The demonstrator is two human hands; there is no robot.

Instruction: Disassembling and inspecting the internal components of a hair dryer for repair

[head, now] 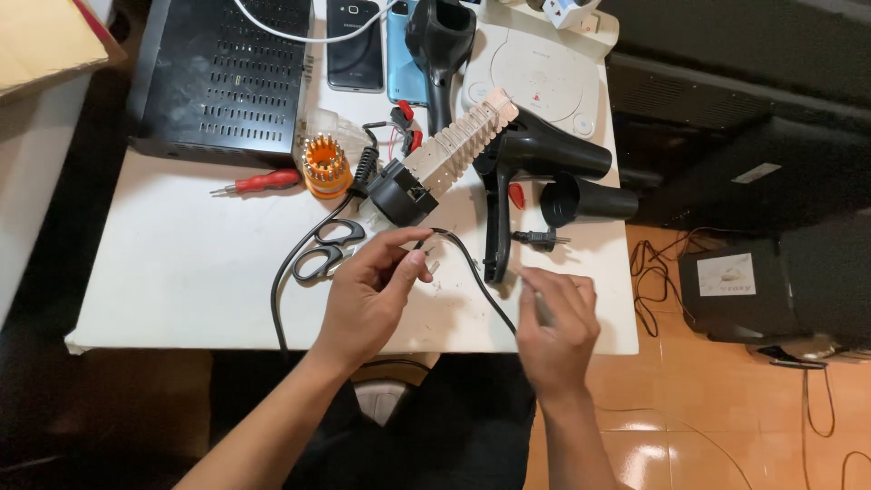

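At 6 o'clock on the white table (181,272), both hands work a black cable (472,272). L hand (367,295): fingers curled narrow, thumb + forefinger pinching the cable near its bend, approx table centre. R hand (555,327): at 5 o'clock by the table's front edge, fingers closed around a slim grey tool (543,308); image blurred there, tool type can't be told. Cable runs from the L-hand pinch down-right toward the R hand, w/ another length looping left past the scissors (328,251) and off the front edge at 7 o'clock. Scissors, black handles, lie just beside the L hand at its 11 o'clock. Above the hands, 12 o'clock: black boxy part (399,192) touching a beige toothed strip (458,141) that angles up-right. Black hair dryer (535,168) at 1 o'clock, handle pointing down toward the R hand; loose black nozzle (585,200) just right of it; small black plug (543,239) below the nozzle. At 10–11 o'clock: red-handled screwdriver (259,182) next to an orange bit holder (326,165). Far edge: black vented box (227,77) at 11, two phones (356,45) at 12, grey round-lidded console (535,77) at 1 o'clock.
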